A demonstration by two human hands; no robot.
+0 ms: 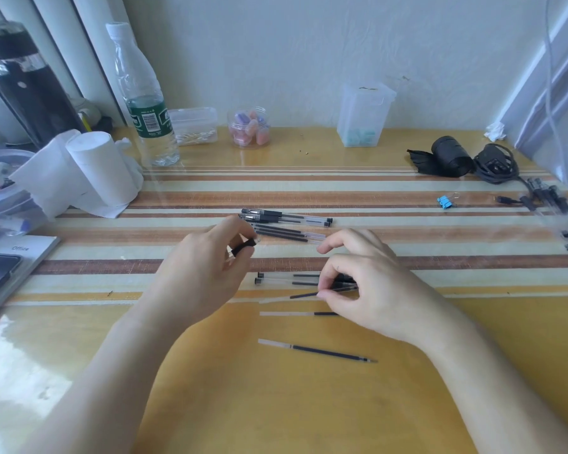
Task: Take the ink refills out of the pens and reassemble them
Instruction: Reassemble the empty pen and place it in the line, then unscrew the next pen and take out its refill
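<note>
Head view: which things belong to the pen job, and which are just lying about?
Job: capped pens, nearer pens, loose refills, black pen part in left hand, refill pinched by right hand.
Lying about: water bottle, tissue roll, binder clip, jar.

Right hand [374,291] hides ends of 2 pens [286,278].

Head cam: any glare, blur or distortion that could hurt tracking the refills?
Head view: bright glare washes out the glossy table at lower left; wide-angle bowing bends its stripes; the refill pinched by the right hand is slightly smeared, as is the black pen part in the left hand; the loose refill nearest the camera is sharp; soft light, faint shadows.
</note>
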